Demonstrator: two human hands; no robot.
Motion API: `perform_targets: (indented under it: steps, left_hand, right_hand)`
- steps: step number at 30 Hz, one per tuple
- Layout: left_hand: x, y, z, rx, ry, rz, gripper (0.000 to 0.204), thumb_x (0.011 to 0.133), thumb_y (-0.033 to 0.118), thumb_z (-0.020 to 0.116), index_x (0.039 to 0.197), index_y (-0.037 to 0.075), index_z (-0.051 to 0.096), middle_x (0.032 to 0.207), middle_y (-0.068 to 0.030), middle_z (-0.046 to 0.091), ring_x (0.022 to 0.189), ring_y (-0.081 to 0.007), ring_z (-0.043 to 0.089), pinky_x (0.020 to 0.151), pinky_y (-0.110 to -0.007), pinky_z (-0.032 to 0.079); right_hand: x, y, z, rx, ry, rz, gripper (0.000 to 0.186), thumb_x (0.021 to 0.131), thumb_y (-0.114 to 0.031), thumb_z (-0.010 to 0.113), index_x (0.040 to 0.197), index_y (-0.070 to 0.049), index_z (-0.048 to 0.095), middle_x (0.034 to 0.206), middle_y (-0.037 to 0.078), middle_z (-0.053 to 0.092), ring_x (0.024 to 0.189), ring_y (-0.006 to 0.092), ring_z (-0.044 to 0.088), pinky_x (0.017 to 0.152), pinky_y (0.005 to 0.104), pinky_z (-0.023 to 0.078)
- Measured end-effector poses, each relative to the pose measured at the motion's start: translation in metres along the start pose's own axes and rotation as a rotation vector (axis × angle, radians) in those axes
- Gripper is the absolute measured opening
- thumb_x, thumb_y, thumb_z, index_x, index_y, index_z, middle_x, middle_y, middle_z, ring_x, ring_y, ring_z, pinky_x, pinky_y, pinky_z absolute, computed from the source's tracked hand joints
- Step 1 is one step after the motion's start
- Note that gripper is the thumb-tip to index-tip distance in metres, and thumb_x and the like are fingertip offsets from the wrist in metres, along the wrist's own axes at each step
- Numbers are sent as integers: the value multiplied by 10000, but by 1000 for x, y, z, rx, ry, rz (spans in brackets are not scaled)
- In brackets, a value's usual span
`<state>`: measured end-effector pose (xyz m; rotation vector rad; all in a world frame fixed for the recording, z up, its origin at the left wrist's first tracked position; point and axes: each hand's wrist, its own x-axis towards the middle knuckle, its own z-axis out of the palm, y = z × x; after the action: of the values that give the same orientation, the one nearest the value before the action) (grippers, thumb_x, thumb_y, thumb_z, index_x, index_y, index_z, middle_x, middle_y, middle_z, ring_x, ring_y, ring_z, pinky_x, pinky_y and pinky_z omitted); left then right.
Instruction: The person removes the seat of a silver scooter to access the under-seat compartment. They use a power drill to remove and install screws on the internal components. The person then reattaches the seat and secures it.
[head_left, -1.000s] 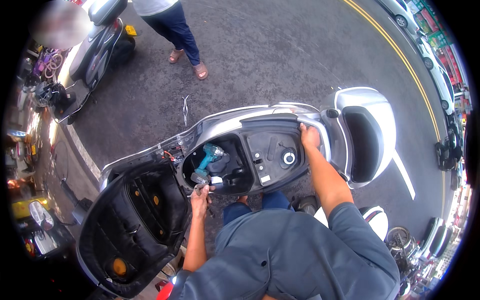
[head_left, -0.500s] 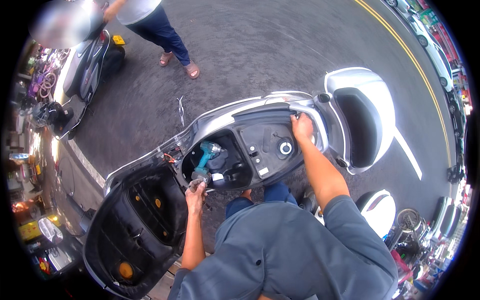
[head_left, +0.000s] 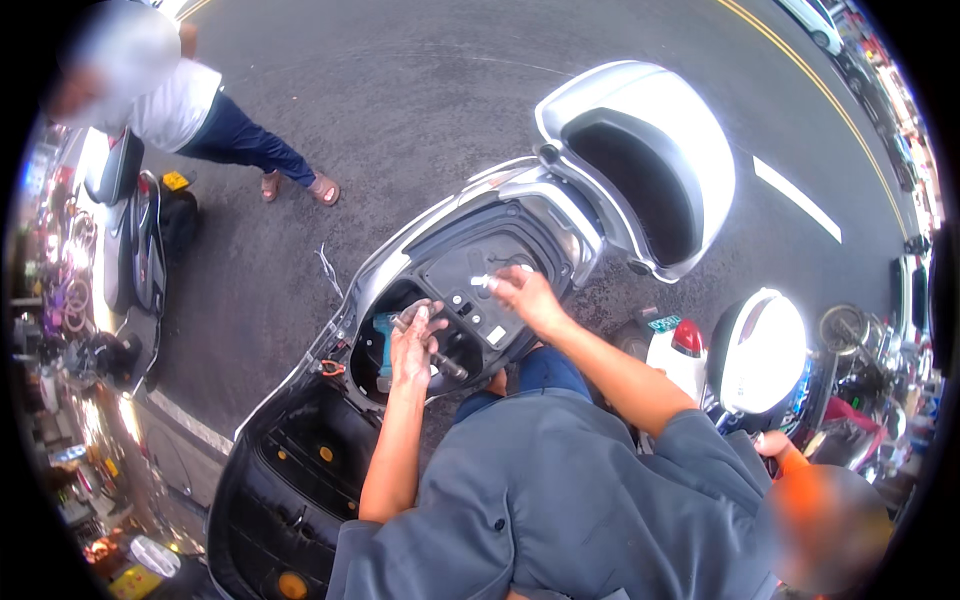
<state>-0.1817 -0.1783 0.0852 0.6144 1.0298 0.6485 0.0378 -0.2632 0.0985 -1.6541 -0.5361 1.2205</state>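
The right hand [head_left: 522,292] pinches a small pale piece [head_left: 482,282] between thumb and fingertips, just above the black panel [head_left: 452,274] of the silver scooter [head_left: 566,212], between 1 and 2 o'clock from the left hand [head_left: 410,348]. The pinch takes in so little of it that a slip could drop it; it might skitter across the panel or fall into the black storage bin [head_left: 464,341] toward 7 o'clock, where dark walls would make it hard to find (though being pale should help).

The left hand has its fingers loosely curled about a dark rod-shaped tool [head_left: 450,367], whose thicker end juts out toward 4 o'clock; how firm that hold is, I cannot tell. If the wrist turned, the tool could slide out or knock the teal cordless driver [head_left: 383,345], at 9 o'clock in the bin. The flipped-open seat [head_left: 285,500] lies at 7 o'clock, near the left forearm, so a careless elbow might jolt it. What supports it is not visible.
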Motion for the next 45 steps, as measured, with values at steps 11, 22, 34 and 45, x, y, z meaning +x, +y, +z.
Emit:
perform_targets:
  steps: [11, 22, 34, 45]
  left_hand:
    - [31, -75, 111, 128, -267, -413, 322, 899, 310, 716, 1141, 110, 646, 1021, 16, 675, 883, -122, 634, 571, -232, 353]
    - [69, -161, 179, 506, -293, -242, 157, 952, 189, 644, 1058, 80, 607, 799, 13, 635, 589, -97, 596, 464, -219, 380]
    - [127, -152, 191, 1458, -692, 278, 294, 907, 162, 541, 1161, 86, 669, 787, -124, 695, 636, -194, 675, 544, -324, 532]
    - [150, -122, 214, 1538, -946, -83, 256, 834, 163, 565, 1050, 74, 670, 669, -97, 692, 565, -203, 673, 569, -357, 523]
  right_hand:
    - [-61, 57, -45, 159, 362, -137, 308, 895, -125, 694, 1146, 33, 610, 907, 98, 714, 807, 138, 659, 740, 295, 537]
    - [-54, 121, -93, -273, 740, -262, 286, 844, -131, 705, 1056, 34, 607, 960, 208, 677, 828, 360, 681, 716, 406, 549]
    - [10, 144, -107, -721, 662, -398, 307, 808, -117, 690, 1084, -9, 610, 920, 172, 631, 815, 366, 656, 686, 443, 550]
    - [11, 127, -92, -844, 754, -235, 287, 815, -124, 681, 1074, -10, 635, 929, 151, 653, 806, 348, 665, 688, 419, 550]
